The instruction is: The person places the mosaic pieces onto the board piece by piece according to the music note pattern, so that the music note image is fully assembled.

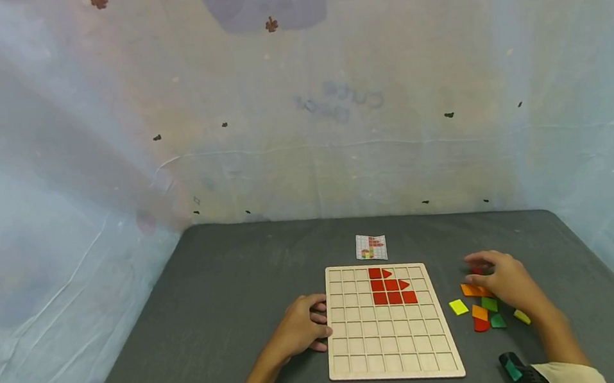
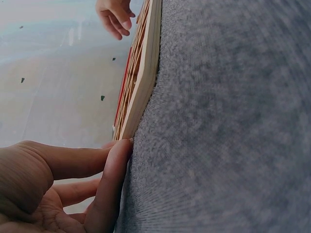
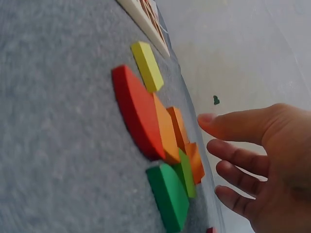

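Note:
A square wooden grid board (image 1: 387, 336) lies on the table, with red squares (image 1: 394, 297) and two red triangles (image 1: 404, 284) set in its upper cells. My left hand (image 1: 296, 327) holds the board's left edge; in the left wrist view its fingertips (image 2: 127, 145) meet at the wooden rim. My right hand (image 1: 508, 281) hovers over the loose pieces, fingers apart and loosely bent. Beneath it lie orange pieces (image 1: 471, 290), and a red piece (image 1: 476, 271) shows between thumb and fingers. The right wrist view has nothing between the fingers.
Beyond the board lies a pattern card (image 1: 371, 248). Right of the board are a yellow square (image 1: 459, 307), a red rounded piece (image 1: 481, 324), green pieces (image 1: 489, 304) and another yellow piece (image 1: 522, 317). Printed cloth (image 1: 339, 168) hangs behind the dark table (image 1: 237, 278).

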Tool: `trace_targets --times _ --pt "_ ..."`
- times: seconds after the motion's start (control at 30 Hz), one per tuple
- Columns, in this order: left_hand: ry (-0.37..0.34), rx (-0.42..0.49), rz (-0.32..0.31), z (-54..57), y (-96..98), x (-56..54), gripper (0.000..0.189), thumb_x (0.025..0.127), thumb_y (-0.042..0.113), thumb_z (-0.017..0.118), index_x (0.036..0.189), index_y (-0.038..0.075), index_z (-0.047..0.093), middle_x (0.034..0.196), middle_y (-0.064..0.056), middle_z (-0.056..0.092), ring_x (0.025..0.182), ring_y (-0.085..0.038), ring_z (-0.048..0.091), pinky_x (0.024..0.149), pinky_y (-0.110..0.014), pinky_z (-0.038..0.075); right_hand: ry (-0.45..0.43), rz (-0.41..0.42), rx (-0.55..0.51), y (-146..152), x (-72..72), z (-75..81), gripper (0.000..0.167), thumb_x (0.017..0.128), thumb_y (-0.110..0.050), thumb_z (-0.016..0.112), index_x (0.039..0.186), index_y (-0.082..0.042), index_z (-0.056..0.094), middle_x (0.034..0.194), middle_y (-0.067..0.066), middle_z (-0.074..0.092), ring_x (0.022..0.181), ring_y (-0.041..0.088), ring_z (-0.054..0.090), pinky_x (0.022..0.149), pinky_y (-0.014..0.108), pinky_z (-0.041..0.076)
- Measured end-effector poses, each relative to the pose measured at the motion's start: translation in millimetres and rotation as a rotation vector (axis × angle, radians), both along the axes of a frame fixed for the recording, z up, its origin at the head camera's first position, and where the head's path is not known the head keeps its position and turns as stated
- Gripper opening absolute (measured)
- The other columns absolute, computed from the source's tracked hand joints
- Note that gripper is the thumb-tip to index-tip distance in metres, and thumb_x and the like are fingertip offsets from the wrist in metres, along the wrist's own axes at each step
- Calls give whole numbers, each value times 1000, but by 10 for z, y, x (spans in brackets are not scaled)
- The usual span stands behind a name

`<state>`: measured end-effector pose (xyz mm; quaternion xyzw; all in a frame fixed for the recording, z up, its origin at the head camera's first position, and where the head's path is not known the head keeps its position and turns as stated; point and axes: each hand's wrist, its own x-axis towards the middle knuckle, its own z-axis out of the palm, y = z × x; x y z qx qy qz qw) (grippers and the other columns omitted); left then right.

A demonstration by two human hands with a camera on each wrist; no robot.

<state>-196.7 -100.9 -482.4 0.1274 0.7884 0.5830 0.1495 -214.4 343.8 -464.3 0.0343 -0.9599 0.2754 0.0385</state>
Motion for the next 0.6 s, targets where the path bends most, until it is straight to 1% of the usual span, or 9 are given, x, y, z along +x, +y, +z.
trace_targets --times 0.27,0.37,0.6 --pt "-3 -6 5 4 -4 6 68 86 -10 77 149 -6 52 126 -18 55 103 -26 65 60 -38 67 -16 -8 24 66 -12 -18 43 96 -17 79 131 4 68 132 34 62 118 53 59 96 75 48" --pt "-2 -10 12 0 1 5 68 85 -10 78 148 -6 53 126 -17 56 103 -25 65 59 -37 67 -14 -12 37 82 -25 -22 43 97 -16 77 132 6 67 130 36 61 115 53 58 95 75 46" --pt "-4 -13 24 1 14 2 69 85 -10 78 149 -5 54 126 -17 56 101 -25 65 58 -37 67 11 6 30 88 -13 -49 35 97 -8 74 129 5 68 124 31 66 110 50 62 90 69 54"
